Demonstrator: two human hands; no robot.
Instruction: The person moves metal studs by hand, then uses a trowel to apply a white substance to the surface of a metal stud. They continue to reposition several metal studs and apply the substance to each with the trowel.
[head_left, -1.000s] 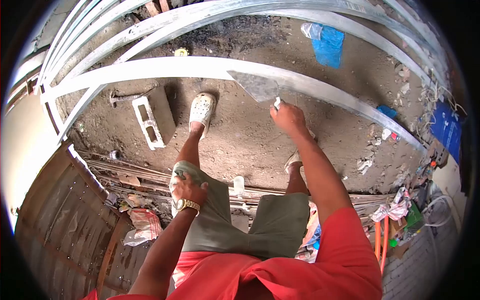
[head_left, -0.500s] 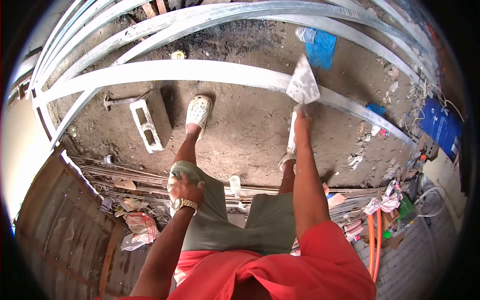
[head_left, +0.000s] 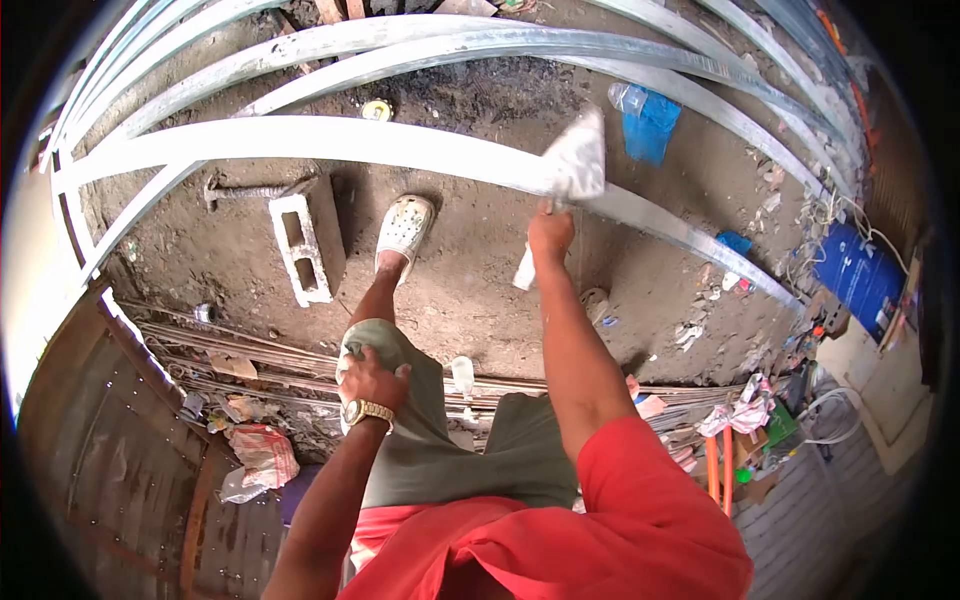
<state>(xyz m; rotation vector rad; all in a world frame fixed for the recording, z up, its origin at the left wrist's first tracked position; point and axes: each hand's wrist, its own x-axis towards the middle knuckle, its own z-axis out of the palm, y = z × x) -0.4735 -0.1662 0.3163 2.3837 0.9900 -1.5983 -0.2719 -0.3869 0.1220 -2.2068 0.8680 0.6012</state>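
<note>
Fingers [head_left: 547,220] of the right hand [head_left: 551,236]: clenched round the handle of a trowel [head_left: 577,160]. Trowel: blade just beyond the knuckles on the far side, long axis running away from the person and tipped slightly right. The blade touches the pale steel rail [head_left: 300,140] that crosses left to right. Left hand [head_left: 372,376]: well apart, near, draped loosely over the left knee, holding no tool; gold watch [head_left: 366,410] at the wrist. Concrete block [head_left: 305,245]: on the dirt floor [head_left: 470,290], left of the white shoe [head_left: 405,225].
</note>
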